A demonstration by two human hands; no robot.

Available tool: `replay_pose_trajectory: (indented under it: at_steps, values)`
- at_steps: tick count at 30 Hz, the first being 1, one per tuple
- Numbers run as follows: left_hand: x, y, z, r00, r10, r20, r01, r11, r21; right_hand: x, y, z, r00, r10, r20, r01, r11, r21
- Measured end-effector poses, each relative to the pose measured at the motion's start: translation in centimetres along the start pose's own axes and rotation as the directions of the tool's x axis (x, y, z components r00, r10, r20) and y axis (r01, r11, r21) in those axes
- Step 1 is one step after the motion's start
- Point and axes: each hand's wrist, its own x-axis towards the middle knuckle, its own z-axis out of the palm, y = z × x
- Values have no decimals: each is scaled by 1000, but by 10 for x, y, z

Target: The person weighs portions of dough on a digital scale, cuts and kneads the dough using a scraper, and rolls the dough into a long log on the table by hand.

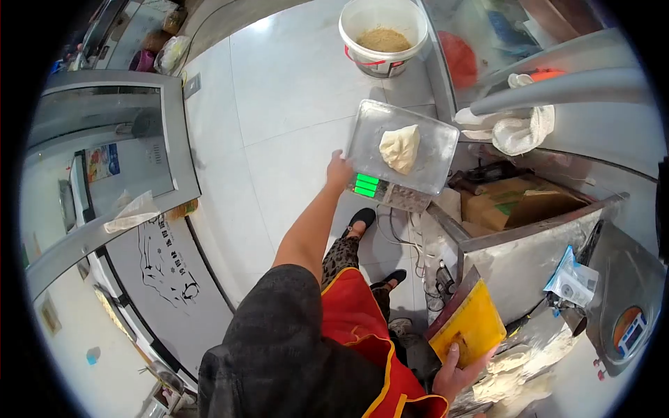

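My left hand is closed on the left edge of a digital scale with a green lit display. On the scale's metal tray sits an uneven lump of pale dough. Down at the lower right, my right hand grips a flat yellow scraper, the thumb lying over its face. Just beside that hand, pale dough pieces lie on a floury surface. The fingers of my left hand are partly hidden by the scale.
A white bucket holding brown grainy stuff stands on the tiled floor beyond the scale. A cardboard box sits inside the counter at right, near white gloves on a rail. Cables hang below the scale. An open glass door stands left.
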Motion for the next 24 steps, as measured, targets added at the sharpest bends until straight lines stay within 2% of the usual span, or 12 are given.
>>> replay_pose_trajectory:
  at_steps: [2, 5, 8, 11, 14, 17, 19, 21, 23, 24]
  values:
    - [-10, 25, -7, 1000, 20, 24, -17, 993, -117, 0, 4, 3, 1000, 15, 1, -15, 1000, -12]
    - [-8, 36, 3, 995, 94, -29, -96, 991, -89, 3, 7, 5, 1000, -3, 8, 3, 999, -34]
    - [1, 32, 18, 944, 308, -119, -285, 943, 173, 4, 9, 9, 1000, -19, -22, 18, 999, -31]
    - [-13, 58, 26, 965, 234, -122, -215, 965, 153, 7, 25, 10, 996, -67, -55, 68, 998, 17]
    - [-26, 62, 69, 871, 463, -166, -424, 878, 222, 10, 43, 8, 993, -87, -84, 92, 995, 49]
    - [-24, 85, 113, 834, 548, -67, -508, 809, 295, 14, 40, 10, 990, -45, -136, 57, 995, 86]
    - [-22, 110, 125, 880, 475, 11, -409, 746, 526, 12, 36, 11, 991, -4, -133, 18, 994, 103]
    - [-6, 106, 136, 860, 511, 21, -446, 729, 519, 10, 32, 7, 991, 57, -119, -45, 994, 97]
    - [40, 78, 144, 839, 518, 167, -523, 682, 512, 11, 26, 8, 989, -2, -145, -4, 999, -41]
    - [57, 80, 131, 796, 524, 302, -596, 592, 543, 9, 28, 4, 986, -70, -151, 54, 993, -107]
